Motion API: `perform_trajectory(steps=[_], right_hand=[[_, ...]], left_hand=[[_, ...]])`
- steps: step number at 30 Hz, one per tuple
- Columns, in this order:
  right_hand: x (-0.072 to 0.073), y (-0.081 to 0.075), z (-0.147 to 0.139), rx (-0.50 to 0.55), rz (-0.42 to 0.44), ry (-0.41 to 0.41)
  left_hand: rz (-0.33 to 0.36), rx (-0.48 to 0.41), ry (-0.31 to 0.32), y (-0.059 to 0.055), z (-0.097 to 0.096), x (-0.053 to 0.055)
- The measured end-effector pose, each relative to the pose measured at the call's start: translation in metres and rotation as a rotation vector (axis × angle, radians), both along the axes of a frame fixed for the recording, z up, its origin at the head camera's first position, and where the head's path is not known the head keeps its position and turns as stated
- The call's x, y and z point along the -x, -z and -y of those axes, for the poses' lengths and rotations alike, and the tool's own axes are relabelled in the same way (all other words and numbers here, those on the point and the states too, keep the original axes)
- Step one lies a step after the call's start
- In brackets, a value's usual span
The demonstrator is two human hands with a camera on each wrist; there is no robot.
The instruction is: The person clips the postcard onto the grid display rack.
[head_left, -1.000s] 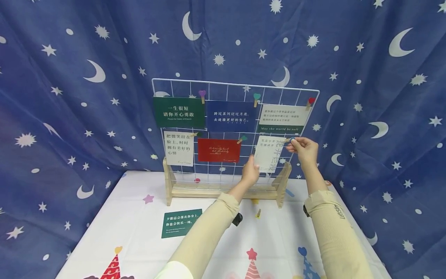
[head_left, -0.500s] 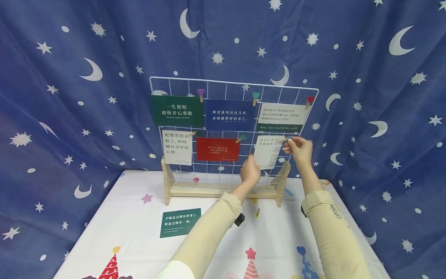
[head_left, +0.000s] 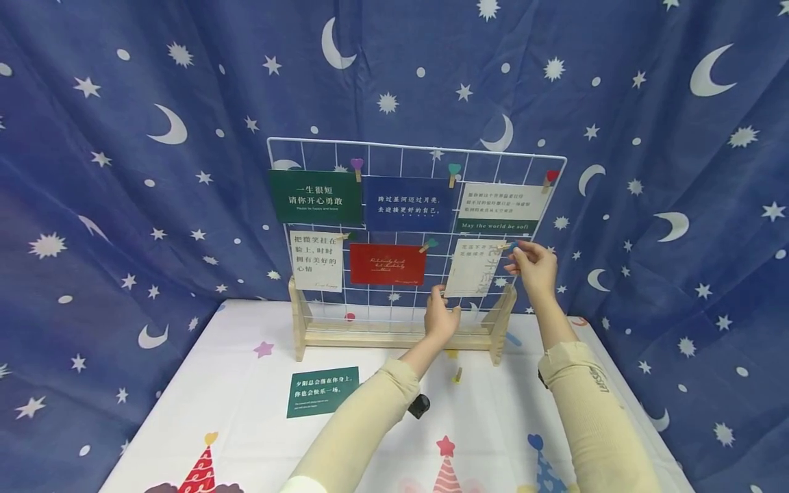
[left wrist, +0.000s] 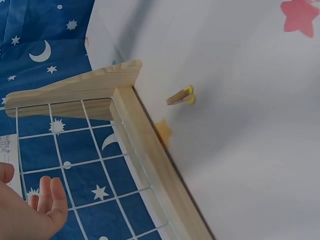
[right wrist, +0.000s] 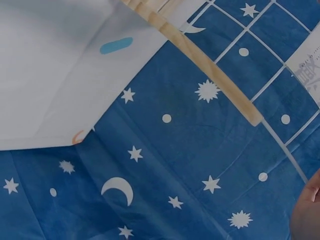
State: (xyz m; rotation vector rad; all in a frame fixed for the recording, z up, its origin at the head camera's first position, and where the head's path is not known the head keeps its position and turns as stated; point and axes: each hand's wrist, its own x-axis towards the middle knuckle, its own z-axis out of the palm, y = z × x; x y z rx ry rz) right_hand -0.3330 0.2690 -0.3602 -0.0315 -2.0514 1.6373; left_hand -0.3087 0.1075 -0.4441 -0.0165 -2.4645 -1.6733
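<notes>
A white card [head_left: 471, 268] with dark lettering hangs, slightly tilted, at the lower right of the white wire grid [head_left: 394, 308]. My right hand [head_left: 535, 268] pinches a small wooden clothespin [head_left: 510, 246] with a blue top at that card's upper right corner. Beside the card's lower left corner is my left hand [head_left: 441, 318], its fingers loosely bent in front of the grid. In the left wrist view nothing shows between the fingers of the left hand [left wrist: 42, 210]. Only the edge of the right hand [right wrist: 307, 212] enters the right wrist view; its fingertips are out of sight there.
Several other cards hang on the grid, among them a red card [head_left: 387, 264] and a blue card [head_left: 408, 204]. The grid stands in a wooden base [head_left: 394, 339]. On the white tablecloth lie a green card [head_left: 322, 392] and a yellow-topped clothespin [left wrist: 181, 95].
My left hand has let go of the white card's left edge and dropped slightly. The card's lower end has swung left. My right hand still pinches the clothespin.
</notes>
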Motion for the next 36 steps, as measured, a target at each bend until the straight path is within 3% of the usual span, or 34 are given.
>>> perform_trajectory(steps=[9, 14, 26, 30, 36], right_hand=[[-0.008, 0.005, -0.003, -0.015, 0.027, -0.001], [-0.024, 0.000, 0.004, -0.005, 0.055, -0.009], [-0.022, 0.006, 0.003, -0.009, 0.124, 0.035], [-0.027, 0.016, 0.004, 0.022, 0.141, 0.012], [-0.039, 0.040, 0.001, 0.013, 0.163, 0.040]], left_hand=[[-0.027, -0.036, 0.002, 0.013, 0.013, -0.012], [-0.034, -0.067, 0.006, 0.021, 0.022, -0.020], [-0.063, -0.084, -0.021, 0.015, 0.047, -0.025], [-0.061, -0.082, -0.030, 0.018, 0.054, -0.030], [-0.041, -0.072, -0.025, 0.028, 0.068, -0.041]])
